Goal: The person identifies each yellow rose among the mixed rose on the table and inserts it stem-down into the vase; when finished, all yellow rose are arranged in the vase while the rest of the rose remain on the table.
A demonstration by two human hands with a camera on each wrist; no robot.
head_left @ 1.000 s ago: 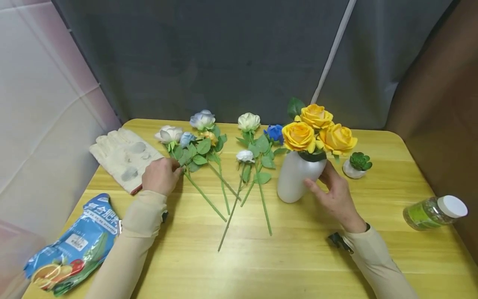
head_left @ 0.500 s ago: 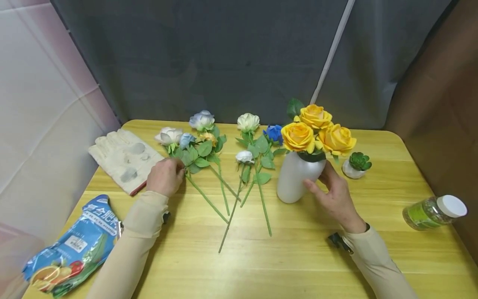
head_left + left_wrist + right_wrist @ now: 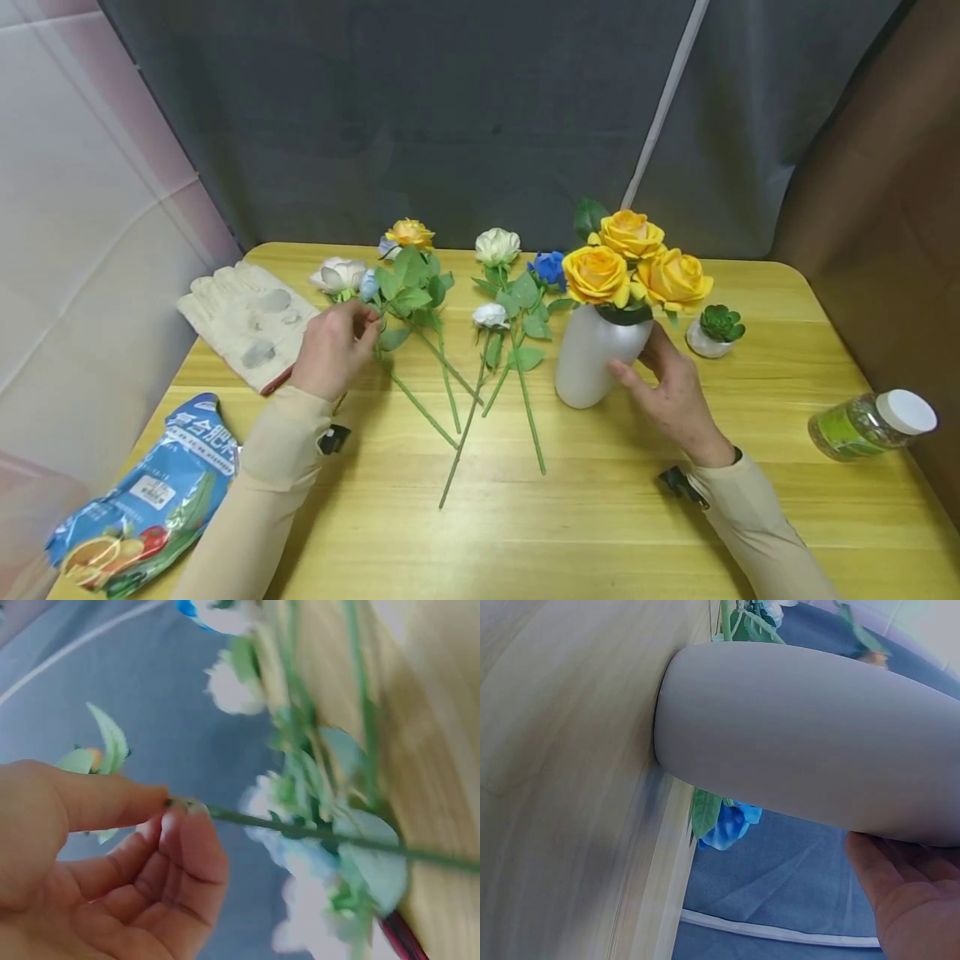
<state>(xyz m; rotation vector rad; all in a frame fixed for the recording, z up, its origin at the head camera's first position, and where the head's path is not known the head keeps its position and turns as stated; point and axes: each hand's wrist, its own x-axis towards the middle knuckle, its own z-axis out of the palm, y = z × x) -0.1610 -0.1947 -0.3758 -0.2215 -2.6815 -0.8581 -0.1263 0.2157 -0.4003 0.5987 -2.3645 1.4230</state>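
My left hand (image 3: 335, 350) pinches the green stem (image 3: 300, 831) of a yellow-orange rose (image 3: 410, 234) between thumb and fingertip. That rose is raised over the other flowers, its leaves hanging in front of a pale blue one (image 3: 368, 285). A white rose (image 3: 339, 275) lies just beyond the hand. On the right, my right hand (image 3: 675, 400) holds a pearly white vase (image 3: 596, 358), thumb on the near side and fingers behind. Yellow roses (image 3: 597, 275) stand in the vase's dark mouth. The right wrist view shows the vase's base on the table.
Mid-table lie a cream rose (image 3: 497, 247), a small white rose (image 3: 491, 315) and a blue one (image 3: 549, 269), stems crossing. Stained work gloves (image 3: 251, 325) and a blue fertilizer bag (image 3: 153, 500) are at left. A potted succulent (image 3: 716, 331) and a white-lidded jar (image 3: 870, 425) stand right.
The yellow-orange rose has come up from among the lying flowers, pinched in my left hand, which has risen slightly. My right hand and the vase have stayed in place.
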